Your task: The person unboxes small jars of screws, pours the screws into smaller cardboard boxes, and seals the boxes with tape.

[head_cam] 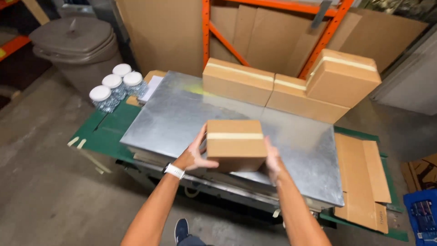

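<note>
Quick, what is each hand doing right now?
Left hand: gripping the left side of the taped box.
Right hand: pressed on its right side.

Floor point(41, 182): bare grey concrete, worn and stained. Work table point(107, 132): green top, with a sheet of galvanised metal point(182, 114) laid over its middle. Flattened cardboard point(362, 177) lies on the table's right end. Four clear jars with white lids point(114, 86) stand grouped at the far left corner. Three taped cardboard boxes point(291, 86) sit along the far edge, one stacked on another. Behind the table: orange steel racking point(207, 32) with a diagonal brace, backed by large upright cardboard sheets point(159, 32). A grey lidded bin point(75, 43) stands at upper left. A blue crate point(423, 216) sits at lower right. Lighting is even.
</note>
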